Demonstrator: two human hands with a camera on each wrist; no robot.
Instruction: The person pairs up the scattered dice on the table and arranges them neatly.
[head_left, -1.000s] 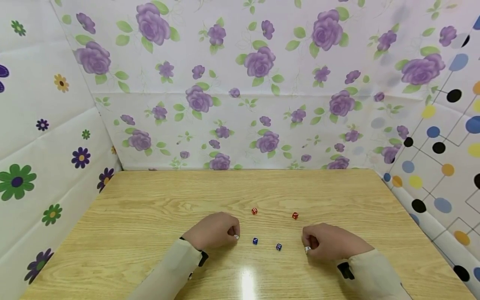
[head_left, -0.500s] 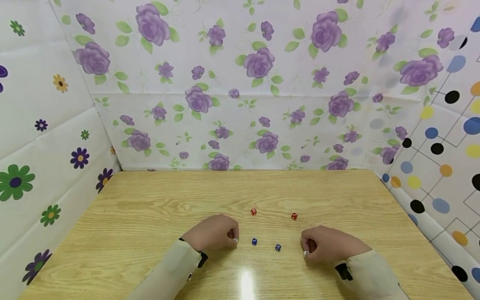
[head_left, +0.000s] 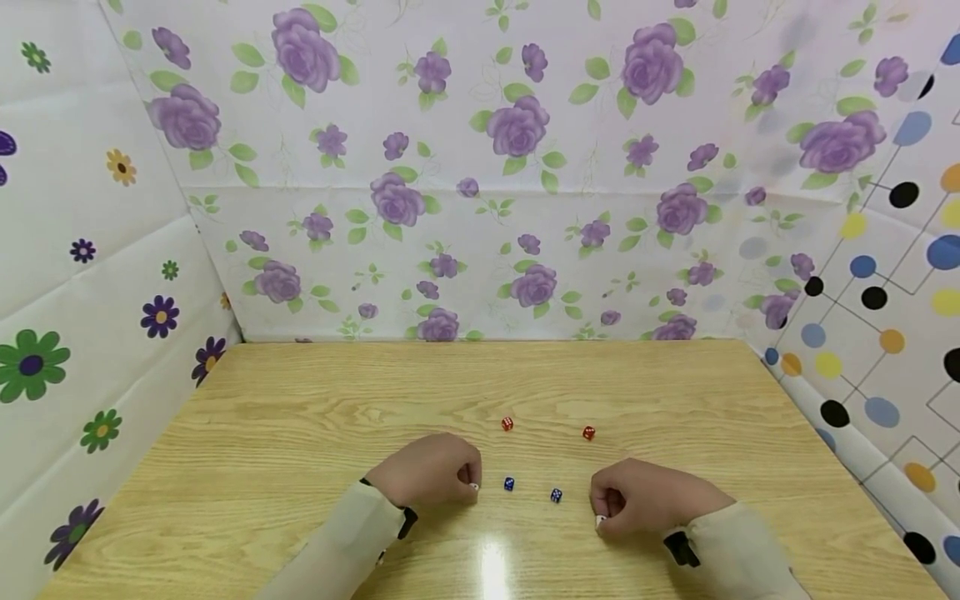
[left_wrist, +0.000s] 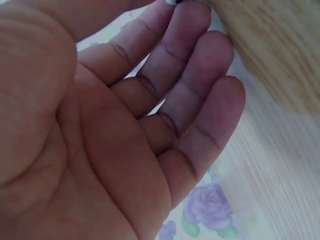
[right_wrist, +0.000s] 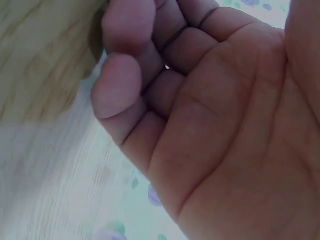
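Observation:
In the head view my left hand (head_left: 429, 472) pinches a white die (head_left: 475, 487) between thumb and fingertips, low over the table, left of a blue die (head_left: 509, 483). My right hand (head_left: 651, 495) pinches another white die (head_left: 600, 521), just right of a second blue die (head_left: 557, 495). Two red dice lie farther back: the left red die (head_left: 507, 423) and the right red die (head_left: 588, 432). In the left wrist view the other fingers (left_wrist: 215, 115) curve loosely, and a sliver of die shows at the top edge. The right wrist view shows curled fingers (right_wrist: 120, 85); its die is hidden.
The wooden table (head_left: 337, 392) runs back to a wall covering with purple roses (head_left: 517, 125). A flowered sheet (head_left: 90, 275) stands on the left side and a dotted sheet (head_left: 885, 358) on the right. A light glare (head_left: 494, 567) falls near the front.
My right hand has moved left and a little nearer the front with its white die. The left hand has shifted slightly down and to the right. The red and blue dice stay put.

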